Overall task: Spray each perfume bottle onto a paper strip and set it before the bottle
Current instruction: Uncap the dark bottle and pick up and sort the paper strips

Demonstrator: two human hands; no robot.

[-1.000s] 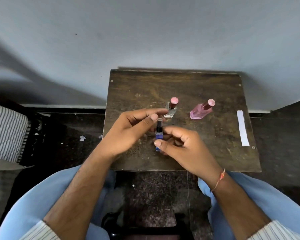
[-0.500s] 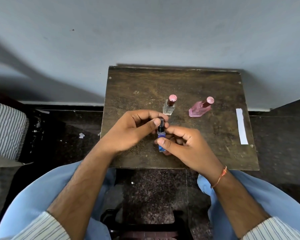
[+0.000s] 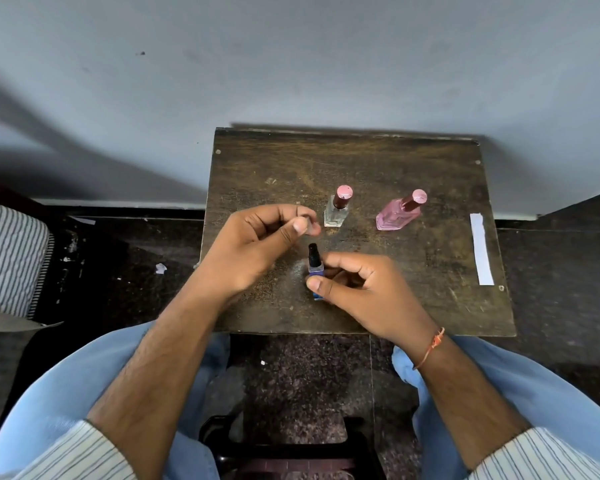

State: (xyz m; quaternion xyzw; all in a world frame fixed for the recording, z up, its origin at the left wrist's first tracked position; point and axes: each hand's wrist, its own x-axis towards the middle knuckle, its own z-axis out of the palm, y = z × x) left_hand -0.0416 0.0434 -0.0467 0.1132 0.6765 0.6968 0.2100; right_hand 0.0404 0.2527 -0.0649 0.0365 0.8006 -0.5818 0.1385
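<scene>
Right hand pinches the uncapped blue bottle upright, left hand pinches its clear cap, and the paper strip lies lengthwise well off right, nearer the right hand.

Table – worn, scratched wood; bottles – clear glossy glass; strip – matt paper.

Blue bottle body behind right hand fingers; left fingertips blurred

Blue bottle uncapped, two pink-capped bottles upright, paper strip flat
</scene>
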